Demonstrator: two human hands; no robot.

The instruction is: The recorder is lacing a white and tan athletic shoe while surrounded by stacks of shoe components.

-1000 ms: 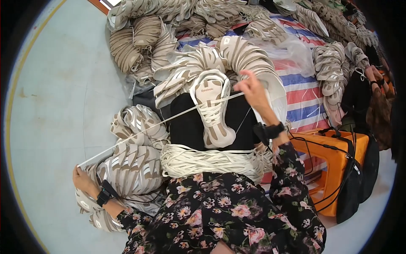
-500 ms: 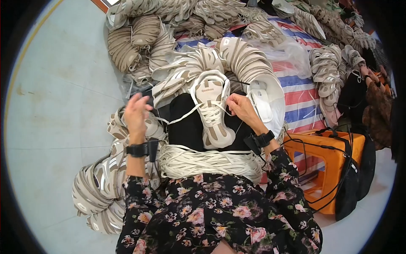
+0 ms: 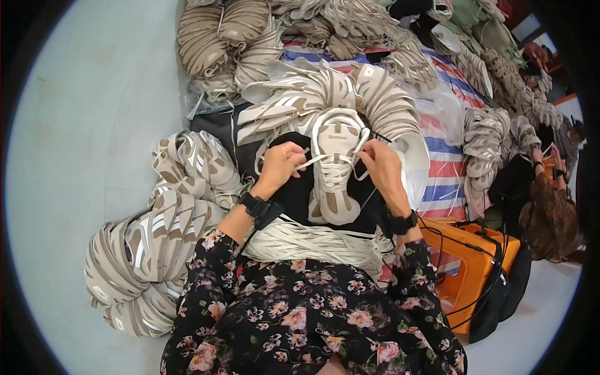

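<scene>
A beige and white shoe upper (image 3: pixel 336 140) lies over my dark-clad lap with its tongue end away from me. White shoelace (image 3: pixel 316 160) crosses its front in several rows. My left hand (image 3: pixel 282 165), left of the upper, is closed with the lace pinched between its fingertips. On the other side, my right hand (image 3: pixel 381 165) pinches the lace's other end close to the upper's edge. Across my lap lies a thick bundle of loose white laces (image 3: pixel 315 242).
Nested stacks of similar uppers (image 3: pixel 300 103) curve beyond my lap, with more stacks (image 3: pixel 169 234) at my left. A striped sheet (image 3: pixel 440 172) covers the floor ahead and to the right. An orange plastic stool (image 3: pixel 465 250) with black cables stands right; another person (image 3: pixel 550 215) sits beyond.
My left hand has come in from the far left toward the upper and now pinches the lace there. The view has shifted slightly; my right hand stays by the upper's right side.
</scene>
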